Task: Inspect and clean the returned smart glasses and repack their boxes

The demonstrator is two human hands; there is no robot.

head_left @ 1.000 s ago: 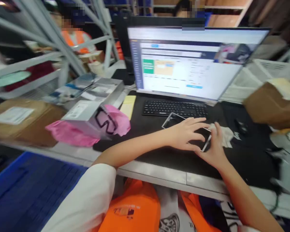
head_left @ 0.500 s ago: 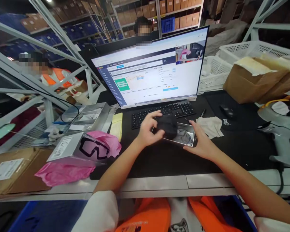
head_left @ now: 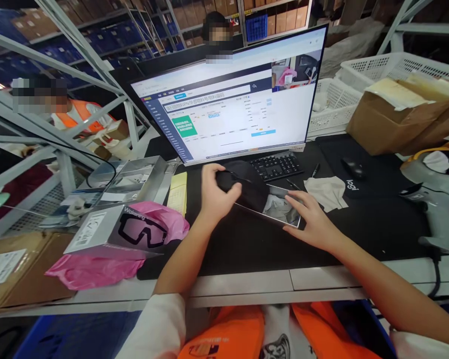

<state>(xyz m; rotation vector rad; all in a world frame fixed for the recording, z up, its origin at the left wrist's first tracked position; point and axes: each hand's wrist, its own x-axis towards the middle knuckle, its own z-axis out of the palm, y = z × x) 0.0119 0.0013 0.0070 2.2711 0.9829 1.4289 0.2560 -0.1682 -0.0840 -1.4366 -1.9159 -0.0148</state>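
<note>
My left hand (head_left: 213, 197) is closed on a black soft pouch-like item (head_left: 234, 178) that it lifts at the left end of a shiny silver box (head_left: 273, 207). My right hand (head_left: 310, 222) grips the box's right end, fingers resting on its top. The box lies tilted on the black desk mat (head_left: 269, 244), just in front of the black keyboard (head_left: 279, 165). A monitor (head_left: 232, 104) stands behind the keyboard.
A silver goggles box (head_left: 115, 230) on a pink bag (head_left: 93, 269) lies at the left, near a yellow pad (head_left: 177, 192). White cloth (head_left: 327, 192), mouse (head_left: 351, 168), cardboard boxes (head_left: 392, 119), white baskets (head_left: 392, 75) and a scanner (head_left: 437, 199) sit at the right. Other people work behind the shelving.
My head has lifted and the view has steadied. My left hand moved left and up, drawing the black item off the silver box. My right hand stays on the box's right end.
</note>
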